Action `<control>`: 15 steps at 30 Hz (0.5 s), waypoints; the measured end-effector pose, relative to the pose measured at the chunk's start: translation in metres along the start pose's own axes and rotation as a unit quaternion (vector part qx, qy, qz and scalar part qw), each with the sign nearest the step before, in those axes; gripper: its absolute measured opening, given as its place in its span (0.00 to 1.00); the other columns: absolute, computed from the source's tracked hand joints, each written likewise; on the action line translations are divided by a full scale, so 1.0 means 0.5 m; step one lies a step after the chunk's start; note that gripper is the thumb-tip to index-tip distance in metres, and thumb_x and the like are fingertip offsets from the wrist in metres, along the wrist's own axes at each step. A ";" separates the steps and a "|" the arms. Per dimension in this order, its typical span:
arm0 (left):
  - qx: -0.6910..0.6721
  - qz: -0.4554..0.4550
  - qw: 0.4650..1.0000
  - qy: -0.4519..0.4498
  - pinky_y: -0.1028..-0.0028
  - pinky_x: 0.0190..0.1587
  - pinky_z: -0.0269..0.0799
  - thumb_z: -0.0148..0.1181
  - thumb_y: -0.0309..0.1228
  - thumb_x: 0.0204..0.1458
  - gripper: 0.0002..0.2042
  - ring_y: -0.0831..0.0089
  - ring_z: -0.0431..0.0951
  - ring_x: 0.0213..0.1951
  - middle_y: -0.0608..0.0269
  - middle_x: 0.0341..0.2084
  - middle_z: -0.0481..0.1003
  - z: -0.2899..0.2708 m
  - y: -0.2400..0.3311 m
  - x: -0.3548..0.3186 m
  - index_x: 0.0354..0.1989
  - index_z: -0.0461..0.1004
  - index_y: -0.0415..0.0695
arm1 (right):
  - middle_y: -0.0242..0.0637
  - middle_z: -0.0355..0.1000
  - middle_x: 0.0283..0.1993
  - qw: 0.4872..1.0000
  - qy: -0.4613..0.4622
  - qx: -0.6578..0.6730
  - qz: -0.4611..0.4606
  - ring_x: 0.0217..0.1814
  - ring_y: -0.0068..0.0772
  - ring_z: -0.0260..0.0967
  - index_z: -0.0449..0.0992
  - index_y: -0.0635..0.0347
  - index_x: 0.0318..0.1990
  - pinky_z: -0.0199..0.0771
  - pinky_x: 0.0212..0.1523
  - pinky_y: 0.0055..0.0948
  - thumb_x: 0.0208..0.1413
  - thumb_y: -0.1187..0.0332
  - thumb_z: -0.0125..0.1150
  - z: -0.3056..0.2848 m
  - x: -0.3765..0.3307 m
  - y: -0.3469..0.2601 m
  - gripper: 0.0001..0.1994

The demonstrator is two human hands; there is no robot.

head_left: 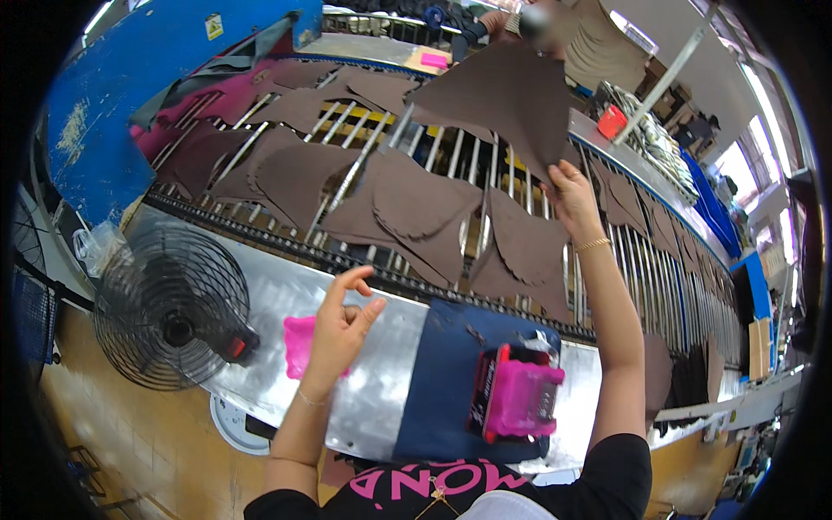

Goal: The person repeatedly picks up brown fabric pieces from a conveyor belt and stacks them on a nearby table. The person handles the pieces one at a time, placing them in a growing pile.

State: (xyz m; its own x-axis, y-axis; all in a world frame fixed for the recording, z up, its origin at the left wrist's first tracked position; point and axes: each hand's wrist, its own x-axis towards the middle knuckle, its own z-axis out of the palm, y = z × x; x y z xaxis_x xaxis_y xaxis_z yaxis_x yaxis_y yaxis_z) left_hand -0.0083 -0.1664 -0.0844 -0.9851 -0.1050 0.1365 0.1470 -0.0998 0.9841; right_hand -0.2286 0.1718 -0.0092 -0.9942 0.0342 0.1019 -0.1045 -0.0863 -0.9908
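Note:
My right hand [572, 201] reaches over the roller conveyor, its fingers pinched on the near corner of a large dark brown cut panel [503, 91]. The panel is lifted and stretches toward the far side; it looks like fabric or leather, I cannot tell which. My left hand [341, 325] hovers over the metal ledge, holding nothing, with thumb and forefinger apart. Just beside it lies a bright pink piece [299, 345], partly hidden behind the wrist. Overlapping brown cut pieces [420, 199] with curved edges lie on the rollers. More brown pieces [524, 251] rest below my right hand.
A person [537, 26] stands across the conveyor. At left are a black wire fan [178, 325] and a blue machine [95, 113]. A pink-topped box [524, 399] sits on a dark blue mat [433, 373] near me. The roller conveyor [646, 269] continues rightward, past a red container [612, 121].

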 end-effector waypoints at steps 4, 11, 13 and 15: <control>-0.044 -0.044 0.998 0.023 0.88 0.20 0.53 0.60 0.23 0.52 0.20 0.91 0.55 0.17 0.68 0.36 0.65 -0.020 -0.026 0.008 0.54 0.66 0.45 | 0.23 0.70 0.35 0.998 0.026 -0.032 0.050 0.31 0.17 0.68 0.71 0.56 0.46 0.73 0.33 0.19 0.59 0.70 0.54 0.114 0.217 0.169 0.08; 0.056 -0.037 0.998 0.022 0.84 0.20 0.58 0.61 0.26 0.52 0.20 0.86 0.60 0.16 0.63 0.35 0.66 -0.037 -0.027 0.017 0.54 0.67 0.44 | 0.35 0.75 0.33 0.987 0.040 -0.149 0.046 0.26 0.25 0.74 0.74 0.64 0.46 0.69 0.23 0.22 0.57 0.75 0.50 0.293 0.436 0.379 0.11; 0.056 -0.049 0.997 0.021 0.83 0.20 0.59 0.61 0.27 0.52 0.20 0.85 0.62 0.16 0.63 0.36 0.66 -0.036 -0.034 0.019 0.54 0.67 0.44 | 0.36 0.76 0.34 0.982 0.061 -0.173 0.049 0.27 0.28 0.76 0.76 0.65 0.44 0.74 0.26 0.24 0.54 0.76 0.50 0.323 0.469 0.412 0.11; 0.050 -0.061 0.997 0.012 0.83 0.21 0.60 0.61 0.27 0.52 0.19 0.85 0.63 0.17 0.63 0.36 0.67 -0.036 -0.036 0.020 0.53 0.68 0.44 | 0.40 0.77 0.35 0.973 0.067 -0.217 0.037 0.27 0.30 0.77 0.76 0.66 0.44 0.78 0.30 0.27 0.52 0.76 0.50 0.333 0.499 0.435 0.13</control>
State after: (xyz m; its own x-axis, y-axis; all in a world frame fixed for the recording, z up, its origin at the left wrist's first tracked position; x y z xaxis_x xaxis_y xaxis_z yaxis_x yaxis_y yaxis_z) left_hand -0.0191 -0.1836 -0.1028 -0.9925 -0.1213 0.0133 0.0151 -0.0141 0.9998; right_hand -0.5034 -0.0041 -0.1843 -0.9832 0.1768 0.0447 0.0174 0.3350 -0.9421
